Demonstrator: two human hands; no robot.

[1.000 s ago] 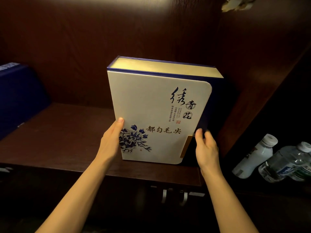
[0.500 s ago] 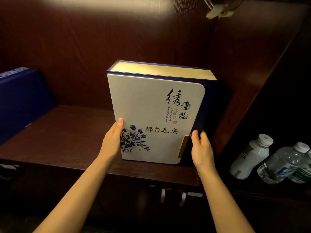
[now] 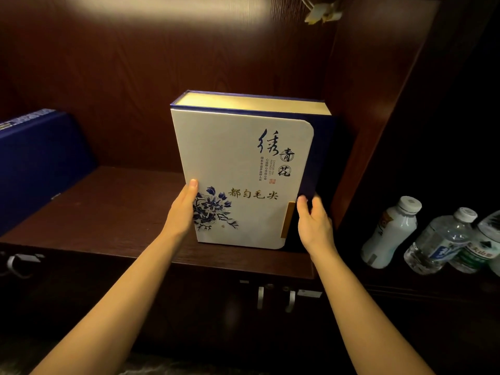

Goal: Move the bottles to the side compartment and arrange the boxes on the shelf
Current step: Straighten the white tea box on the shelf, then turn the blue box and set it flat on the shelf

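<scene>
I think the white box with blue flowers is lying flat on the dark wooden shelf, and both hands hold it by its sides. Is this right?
Not quite. In the head view, the white box with blue flowers stands upright on the dark wooden shelf, not flat. The left hand and right hand do hold its sides.

Dim, warm light from above glares on the back panel (image 3: 167, 12); corners fall dark.

The white tea box (image 3: 243, 169) carries large brush characters 绣青花 down its right side, small print reading "CHINESE TEA REFINED GIFT" beside them, and gold 都匀毛尖 across the middle; the bottle labels (image 3: 443, 250) at right are too blurred to read
</scene>
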